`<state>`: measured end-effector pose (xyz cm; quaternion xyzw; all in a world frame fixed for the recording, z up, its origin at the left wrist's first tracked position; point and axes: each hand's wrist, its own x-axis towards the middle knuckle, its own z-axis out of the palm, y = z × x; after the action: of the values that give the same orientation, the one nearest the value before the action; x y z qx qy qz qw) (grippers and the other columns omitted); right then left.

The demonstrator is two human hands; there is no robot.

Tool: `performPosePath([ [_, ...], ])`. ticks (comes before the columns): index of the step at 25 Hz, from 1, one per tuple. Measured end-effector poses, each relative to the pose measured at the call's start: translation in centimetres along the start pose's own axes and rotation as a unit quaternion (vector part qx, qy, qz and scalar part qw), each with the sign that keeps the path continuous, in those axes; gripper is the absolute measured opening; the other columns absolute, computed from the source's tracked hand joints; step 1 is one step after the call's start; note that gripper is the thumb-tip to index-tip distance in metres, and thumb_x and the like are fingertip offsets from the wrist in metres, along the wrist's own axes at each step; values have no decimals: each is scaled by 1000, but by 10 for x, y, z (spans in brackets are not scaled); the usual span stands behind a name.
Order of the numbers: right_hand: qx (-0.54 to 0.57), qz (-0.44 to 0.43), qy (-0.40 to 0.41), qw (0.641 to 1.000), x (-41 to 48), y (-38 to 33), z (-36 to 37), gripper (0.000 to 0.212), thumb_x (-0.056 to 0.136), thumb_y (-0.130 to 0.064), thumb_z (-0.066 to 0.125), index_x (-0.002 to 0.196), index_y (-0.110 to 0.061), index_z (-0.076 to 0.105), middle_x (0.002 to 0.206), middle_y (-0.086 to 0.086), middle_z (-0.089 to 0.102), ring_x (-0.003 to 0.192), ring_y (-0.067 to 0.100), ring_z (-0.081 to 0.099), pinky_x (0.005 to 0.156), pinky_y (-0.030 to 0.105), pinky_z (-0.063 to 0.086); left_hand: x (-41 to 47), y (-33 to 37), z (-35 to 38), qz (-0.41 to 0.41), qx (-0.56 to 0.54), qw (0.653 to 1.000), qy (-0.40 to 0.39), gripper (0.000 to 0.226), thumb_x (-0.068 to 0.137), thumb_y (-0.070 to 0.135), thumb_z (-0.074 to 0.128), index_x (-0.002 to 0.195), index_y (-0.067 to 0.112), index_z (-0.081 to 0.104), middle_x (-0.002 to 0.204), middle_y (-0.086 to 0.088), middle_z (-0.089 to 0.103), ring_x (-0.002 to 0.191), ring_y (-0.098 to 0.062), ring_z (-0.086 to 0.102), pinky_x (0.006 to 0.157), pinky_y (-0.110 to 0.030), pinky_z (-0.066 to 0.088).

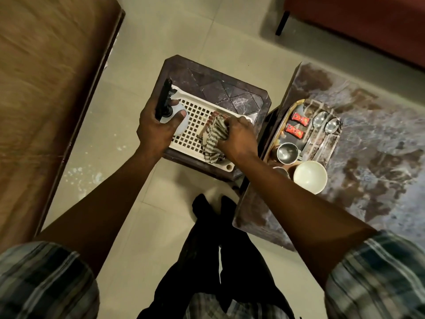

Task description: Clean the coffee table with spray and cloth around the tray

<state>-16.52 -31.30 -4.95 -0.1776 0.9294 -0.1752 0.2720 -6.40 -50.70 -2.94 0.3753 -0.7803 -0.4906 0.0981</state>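
The left hand (156, 127) holds a white bottle (185, 127) with a black spray head, fingers (150, 109) wrapped round its neck and thumb across the body. It is over the left end of a white slotted basket (207, 97) that sits on a dark stool (218, 81).

The right hand (239, 137) grips a bunched striped cloth (213, 137), fingers closed tight on it, over the basket's right half.

To the right of the stool stands the marbled worktop (379, 139). A metal tray (283, 122) lies near its left edge, carrying 2 red sachets (300, 119), 2 spoons (320, 119) and a steel cup (287, 153). A white bowl (310, 177) sits at the tray's near end; whether it is on the tray cannot be told.
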Motion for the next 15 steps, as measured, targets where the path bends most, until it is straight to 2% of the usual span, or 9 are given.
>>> performPosePath([
  [1,16,3,2,1000,1,-3,3,60,82,-22,82,137,-17,60,129,9,57,125,28,53,103,48,56,-1,-2,0,-4,-11,1000,4,50,89,41,85,129,57,61,132,11,76,128,-13,71,113,-51,56],
  [3,54,-5,-5,998,-2,-10,7,49,82,-21,83,127,-17,64,125,7,57,118,24,55,96,41,58,-3,-6,0,-8,-30,999,11,57,90,37,85,142,45,61,138,7,75,133,-14,69,115,-52,56],
  [5,92,-29,-29,995,-7,-15,10,31,82,-11,79,105,-22,62,108,0,64,97,17,61,83,36,57,-4,-10,1,-20,-22,1000,11,61,91,47,82,147,32,62,140,2,74,133,-15,68,115,-52,55],
  [6,101,-32,-42,993,-10,-16,12,32,81,-6,76,100,-25,58,100,-2,67,88,17,63,77,35,55,-3,-11,3,-31,-9,999,4,64,90,57,80,146,31,62,140,3,74,133,-16,68,115,-51,55],
  [8,129,-15,-40,991,-16,-16,13,36,84,-6,74,111,-22,57,104,3,74,89,23,71,79,40,60,7,-12,5,-60,20,998,-15,76,83,78,75,146,37,61,140,8,73,133,-14,67,116,-50,54],
  [10,192,25,-24,981,-23,-14,9,38,91,-14,73,124,-18,56,114,4,76,98,24,74,87,42,63,20,-4,4,-86,31,995,-28,80,82,86,70,146,40,60,139,11,72,132,-14,67,116,-49,54],
  [12,325,94,-15,941,-30,-11,1,34,94,-19,73,123,-19,55,117,2,75,104,23,75,91,49,64,24,18,1,-68,5,997,-37,62,95,70,68,141,28,66,126,8,74,122,-13,70,112,-43,57],
  [13,411,133,-9,902,-34,-10,-5,31,96,-17,73,122,-17,55,118,4,75,106,24,75,93,51,64,22,30,-2,-50,-4,998,-36,50,101,60,66,134,23,69,116,5,74,113,-12,71,108,-39,58],
  [15,549,198,4,812,-44,-8,-20,30,100,-10,71,125,-9,55,120,12,76,108,29,77,95,55,64,12,52,-5,-23,-19,999,-24,33,105,50,65,122,23,71,105,2,73,103,-13,72,98,-34,59],
])
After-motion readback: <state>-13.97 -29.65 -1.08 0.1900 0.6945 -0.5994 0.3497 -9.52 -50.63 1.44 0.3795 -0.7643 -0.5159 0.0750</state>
